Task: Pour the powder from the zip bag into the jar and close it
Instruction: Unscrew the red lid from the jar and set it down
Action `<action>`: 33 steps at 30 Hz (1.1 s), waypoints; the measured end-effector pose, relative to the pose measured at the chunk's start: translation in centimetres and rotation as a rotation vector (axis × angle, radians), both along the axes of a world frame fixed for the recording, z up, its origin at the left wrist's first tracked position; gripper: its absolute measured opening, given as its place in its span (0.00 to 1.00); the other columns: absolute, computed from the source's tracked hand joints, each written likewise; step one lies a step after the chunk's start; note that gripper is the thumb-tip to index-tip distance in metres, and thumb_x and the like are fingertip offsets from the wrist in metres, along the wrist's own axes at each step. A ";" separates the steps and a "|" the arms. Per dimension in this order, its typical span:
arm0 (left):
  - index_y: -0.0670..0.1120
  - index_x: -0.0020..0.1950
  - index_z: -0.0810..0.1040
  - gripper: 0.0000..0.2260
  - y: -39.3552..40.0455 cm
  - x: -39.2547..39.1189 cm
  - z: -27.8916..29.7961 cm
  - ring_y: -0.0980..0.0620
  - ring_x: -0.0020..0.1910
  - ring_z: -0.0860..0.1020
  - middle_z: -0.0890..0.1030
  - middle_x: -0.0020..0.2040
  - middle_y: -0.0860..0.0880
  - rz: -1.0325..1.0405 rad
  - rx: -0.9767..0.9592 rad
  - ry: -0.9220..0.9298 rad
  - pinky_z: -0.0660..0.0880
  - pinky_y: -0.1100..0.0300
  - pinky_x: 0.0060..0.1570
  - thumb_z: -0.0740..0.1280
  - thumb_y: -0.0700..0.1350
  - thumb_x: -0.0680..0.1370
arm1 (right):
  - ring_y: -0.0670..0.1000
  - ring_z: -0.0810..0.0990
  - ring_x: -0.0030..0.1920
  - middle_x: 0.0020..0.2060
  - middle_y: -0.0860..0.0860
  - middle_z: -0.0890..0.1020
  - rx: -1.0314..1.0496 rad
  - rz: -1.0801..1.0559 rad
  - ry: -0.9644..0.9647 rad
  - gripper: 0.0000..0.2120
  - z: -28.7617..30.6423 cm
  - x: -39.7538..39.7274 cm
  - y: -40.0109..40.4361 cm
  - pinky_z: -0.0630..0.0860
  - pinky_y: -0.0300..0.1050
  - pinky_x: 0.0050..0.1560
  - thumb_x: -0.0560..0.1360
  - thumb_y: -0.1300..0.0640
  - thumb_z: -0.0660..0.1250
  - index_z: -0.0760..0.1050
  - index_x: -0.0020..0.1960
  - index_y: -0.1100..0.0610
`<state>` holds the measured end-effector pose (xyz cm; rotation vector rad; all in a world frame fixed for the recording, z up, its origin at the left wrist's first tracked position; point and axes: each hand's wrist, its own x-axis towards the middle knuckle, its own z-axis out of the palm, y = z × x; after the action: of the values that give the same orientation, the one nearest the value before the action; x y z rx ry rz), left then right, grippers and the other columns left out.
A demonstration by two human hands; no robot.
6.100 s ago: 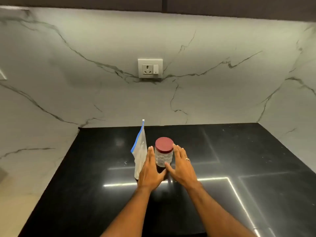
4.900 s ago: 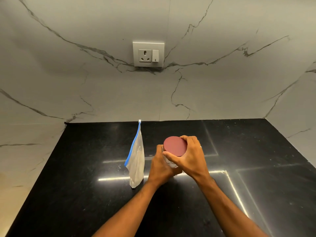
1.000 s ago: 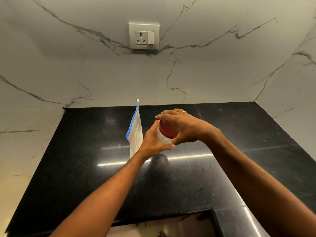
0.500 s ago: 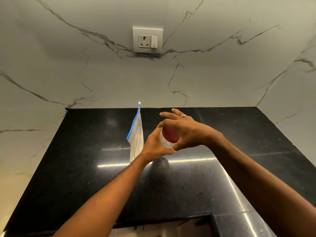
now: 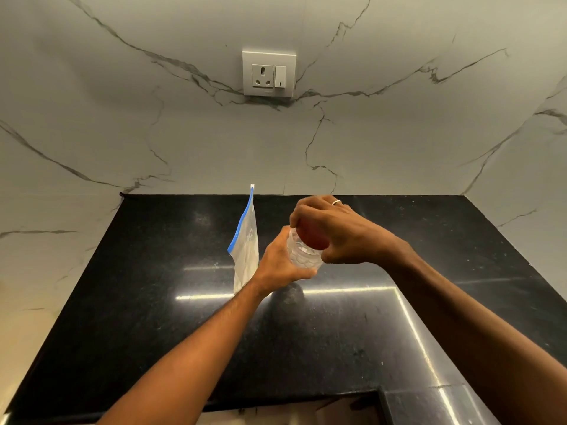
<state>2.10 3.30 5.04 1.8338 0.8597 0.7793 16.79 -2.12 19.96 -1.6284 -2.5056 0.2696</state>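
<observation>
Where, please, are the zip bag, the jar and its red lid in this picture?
zip bag point(image 5: 247, 256): head view, on its clear side panel.
jar point(image 5: 302, 256): head view, on its clear patterned wall.
red lid point(image 5: 313, 237): head view, on its visible rim.

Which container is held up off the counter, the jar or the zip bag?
The jar: the left hand holds its clear body in the air while the right hand grips its red lid. The bag stands untouched on the counter.

zip bag point(image 5: 245, 250) upright just left of hands, bare counter point(image 5: 147, 302) elsewhere
</observation>
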 end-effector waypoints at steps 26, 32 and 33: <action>0.50 0.69 0.70 0.41 -0.6 1.4 -6.3 0.53 0.64 0.76 0.78 0.64 0.52 0.440 -0.099 -0.003 0.74 0.54 0.66 0.84 0.46 0.60 | 0.50 0.73 0.58 0.59 0.54 0.73 0.386 -0.856 0.709 0.21 -21.2 3.8 -0.7 0.70 0.37 0.54 0.62 0.55 0.82 0.70 0.42 0.57; 0.51 0.71 0.69 0.40 -0.8 2.1 -6.5 0.55 0.64 0.74 0.76 0.64 0.54 0.429 -0.075 0.002 0.70 0.64 0.63 0.83 0.46 0.62 | 0.47 0.74 0.56 0.63 0.52 0.71 0.269 -0.910 0.609 0.21 -23.7 3.7 -1.6 0.74 0.38 0.48 0.63 0.51 0.81 0.70 0.42 0.55; 0.53 0.70 0.68 0.40 -0.8 2.1 -6.5 0.56 0.64 0.74 0.75 0.64 0.55 0.424 -0.079 0.003 0.69 0.67 0.62 0.83 0.46 0.62 | 0.49 0.74 0.57 0.63 0.51 0.71 0.254 -0.912 0.595 0.21 -24.0 3.8 -1.7 0.76 0.40 0.49 0.64 0.50 0.80 0.69 0.42 0.55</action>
<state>4.22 2.49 -1.44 1.6016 1.2860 0.9878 20.61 -3.82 -4.09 -1.9881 -1.1713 0.2475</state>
